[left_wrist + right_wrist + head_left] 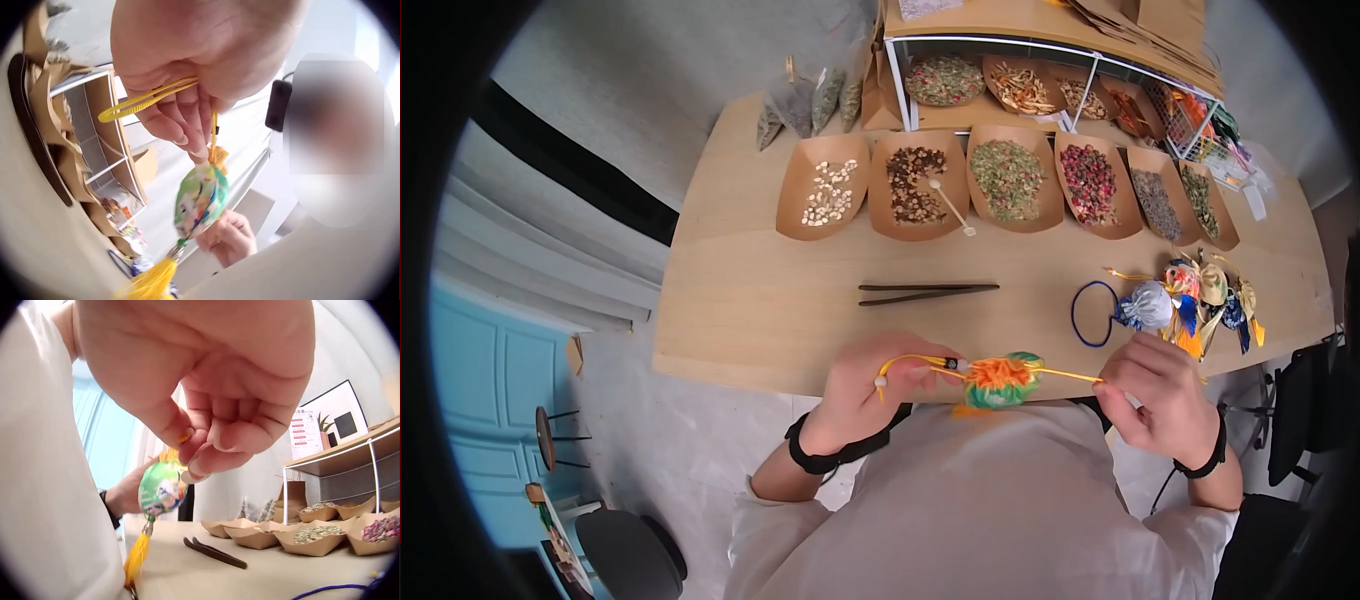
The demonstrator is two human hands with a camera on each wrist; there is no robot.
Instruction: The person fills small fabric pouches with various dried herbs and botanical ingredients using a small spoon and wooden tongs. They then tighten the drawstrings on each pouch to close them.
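Note:
A small green and orange drawstring sachet (1003, 382) hangs between the two hands, close to the person's front, its gathered mouth uppermost. My left hand (862, 378) grips its yellow cord beside the neck; a loop of cord with a pale bead (881, 381) trails over that hand. On the other side, my right hand (1168, 392) pinches the yellow cord (1068, 375), which runs taut from the sachet. In the left wrist view the printed pouch (201, 199) dangles below the fingertips. A yellow tassel (137, 557) hangs from its bottom in the right wrist view.
Dark tweezers (928, 292) lie on the wooden table (740, 290). Several paper trays (792, 205) of dried flowers and herbs line the back, with a small spoon (952, 208) across one. Finished-looking sachets (1212, 285) pile up at right, under a shelf (1050, 50) end.

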